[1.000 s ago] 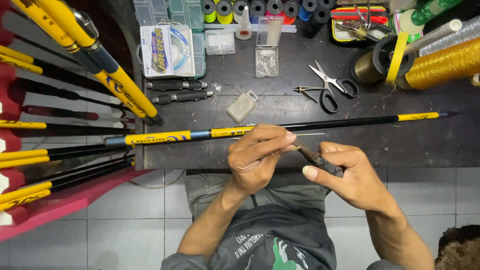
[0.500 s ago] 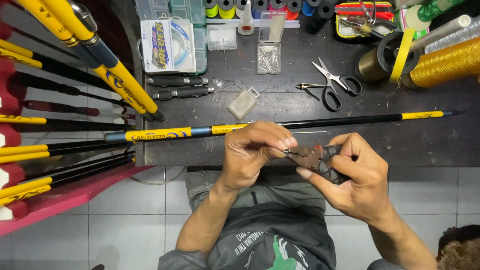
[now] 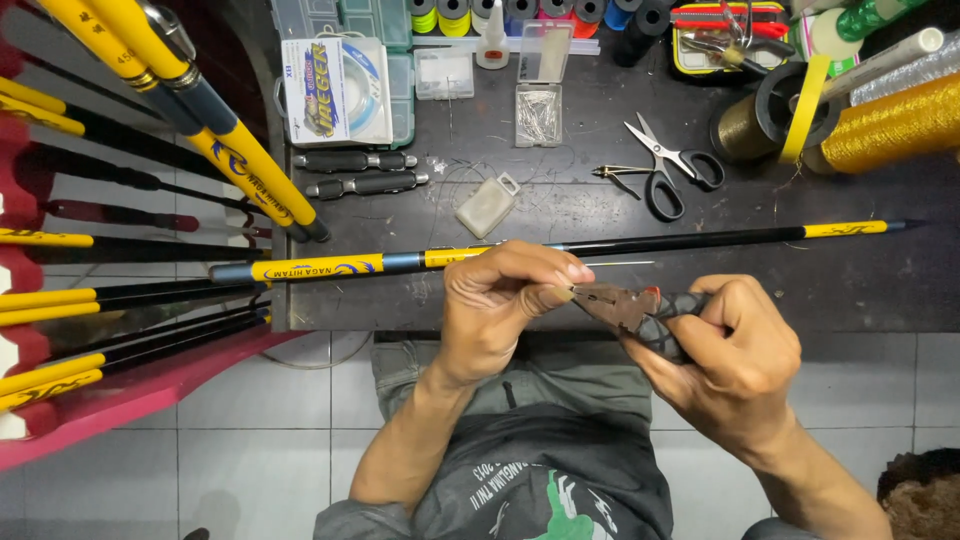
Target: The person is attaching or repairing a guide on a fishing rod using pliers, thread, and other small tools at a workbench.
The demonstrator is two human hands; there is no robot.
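My right hand [image 3: 728, 358] grips a pair of pliers [image 3: 632, 308] with dark handles, jaws pointing left. My left hand [image 3: 505, 300] has its fingertips pinched together at the plier jaws, on something too small to make out. Both hands hover over the near edge of the dark workbench [image 3: 880, 285]. Just beyond them a long black and yellow fishing rod [image 3: 700, 240] lies across the bench from left to right, with a thin pale tip section beside my left fingers.
Scissors [image 3: 668, 168], a small clear plastic box [image 3: 487, 205], two dark rod handles [image 3: 355, 172], a packet of fishing line [image 3: 335, 90], thread spools [image 3: 460, 12] and gold thread cones [image 3: 890, 125] sit on the bench. Several yellow and black rods [image 3: 120, 300] lean at the left.
My right hand turned and rose, bringing the pliers up to my left fingertips. My left hand moved slightly right and pinched at the jaws. The rod stayed put.
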